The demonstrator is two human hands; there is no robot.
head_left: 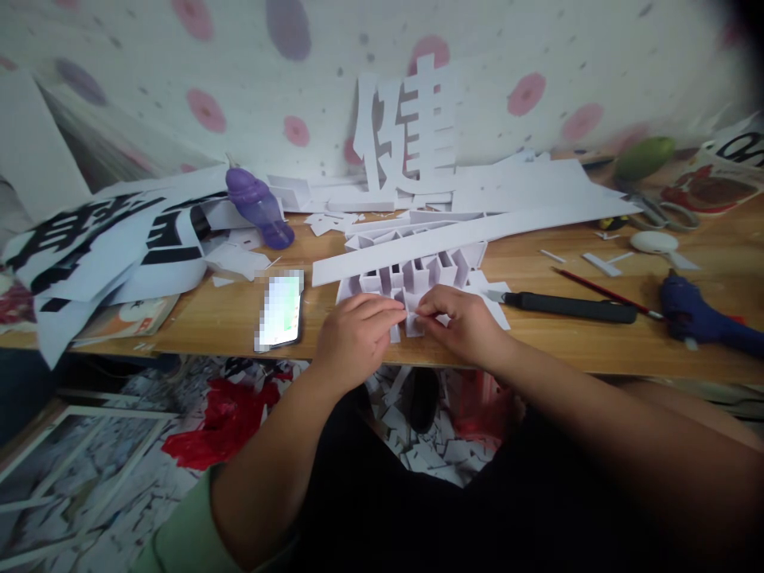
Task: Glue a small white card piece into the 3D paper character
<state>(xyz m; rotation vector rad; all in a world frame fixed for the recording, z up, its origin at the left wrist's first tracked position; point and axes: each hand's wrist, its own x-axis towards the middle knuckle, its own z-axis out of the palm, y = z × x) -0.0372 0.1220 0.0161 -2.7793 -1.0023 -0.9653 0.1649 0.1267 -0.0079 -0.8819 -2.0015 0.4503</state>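
Both hands meet at the front edge of a white foam-board structure [418, 274] made of upright strips with gaps between them. My left hand [361, 334] lies at its front left, fingers pressed together around a small white piece at the fingertips. Just to the right, my right hand [457, 318] pinches the same white part [413, 325] between thumb and curled fingers. Across the top of the structure rests a long white strip [406, 248]. Behind it, a white cut-out character [426, 127] leans upright against the wall.
A lit phone [280, 310] and purple bottle [259, 208] stand left of the structure. To the right are a black-handled cutter [573, 307], a red pencil [602, 290], a blue glue gun [698, 312] and scissors [662, 213]. Printed sheets [119, 247] cover the far left.
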